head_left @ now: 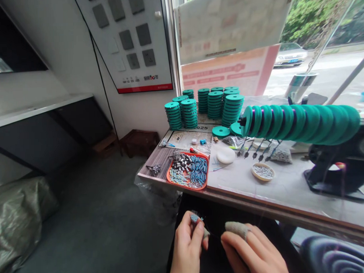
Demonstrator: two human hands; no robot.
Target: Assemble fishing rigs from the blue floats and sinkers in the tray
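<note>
Table (pixel 261 189): runs from centre out to the right, pretty loaded up.
Spool rod (pixel 301 122): far right, a full row of teal spools already wound, purple line on them.
Spool stacks (pixel 212 105): far side by the window, loads piled up. Wound or not, can't tell.
Orange tray (pixel 189 171): near left edge of the table, plenty of small blue and grey bits left.
Left hand (pixel 187 247): near, below the table edge, fingers pinched on a small blue piece (pixel 194 218).
Right hand (pixel 251 251): just beside it, mostly curled; grey fabric cap over one fingertip, seems to hold thin line.
</note>
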